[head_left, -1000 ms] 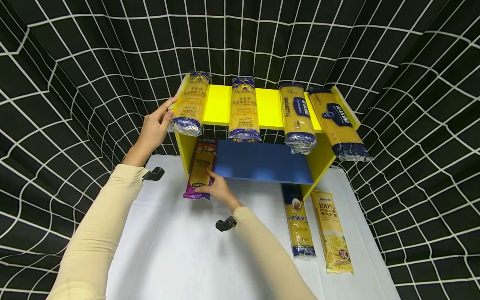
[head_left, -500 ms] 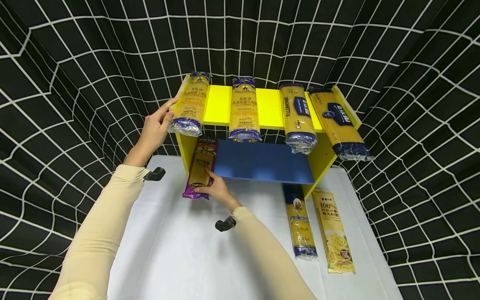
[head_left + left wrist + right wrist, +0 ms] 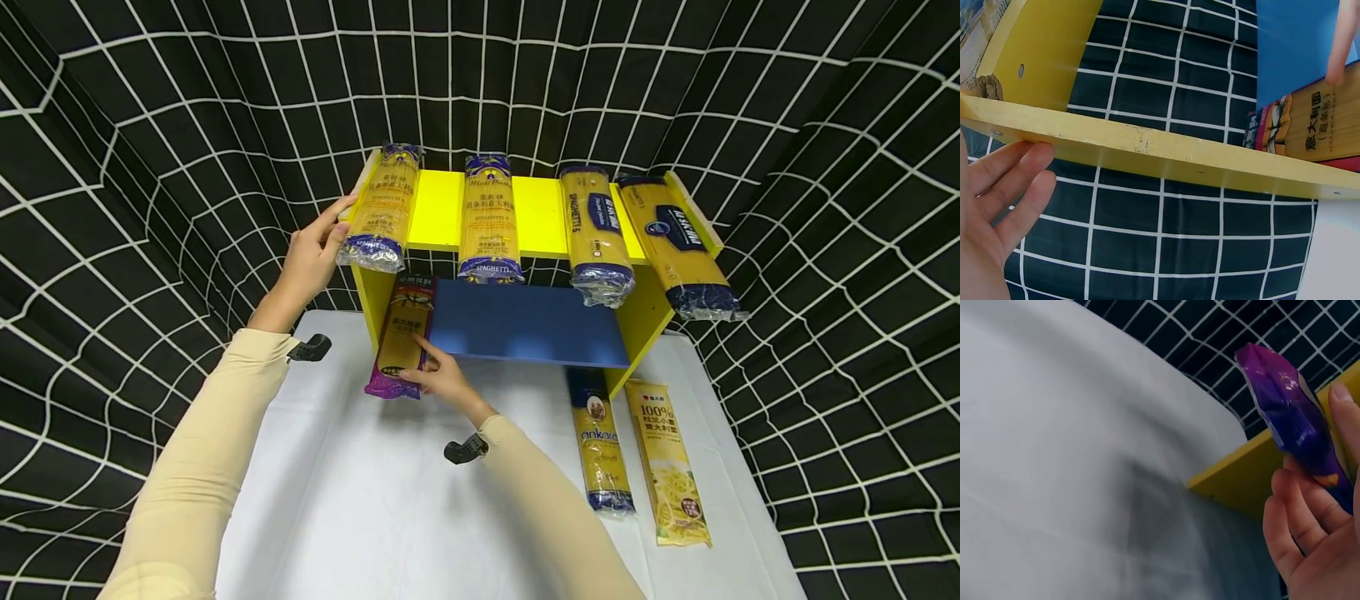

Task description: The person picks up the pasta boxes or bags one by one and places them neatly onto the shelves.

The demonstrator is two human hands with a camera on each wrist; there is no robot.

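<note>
The purple packet [image 3: 401, 329] lies inside the yellow shelf [image 3: 536, 212], at the left end of its blue board [image 3: 528, 325], purple end jutting past the front; it reads 意大利面 with (直条形) beneath. The right hand [image 3: 447, 382] is half open at its right edge, forefinger and thumb touching the face; whether it grips, I cannot tell. The left hand [image 3: 311, 258], fingers loosely bent, rests against the shelf's left side. On the shelf's top, the leftmost packet [image 3: 375, 212] and its neighbour [image 3: 488, 218] are marked SPAGHETTI; the third packet [image 3: 596, 225] reads SPAGHETTI 5, while the brand on the far-right packet [image 3: 675, 242] is hard to read. Below the shelf's blue board, toward its right, the ankara packet [image 3: 600, 442] sticks out frontward. Right of the shelf, a noodle packet [image 3: 670, 467] says 100%, 杜兰小麦, 意大利面.
</note>
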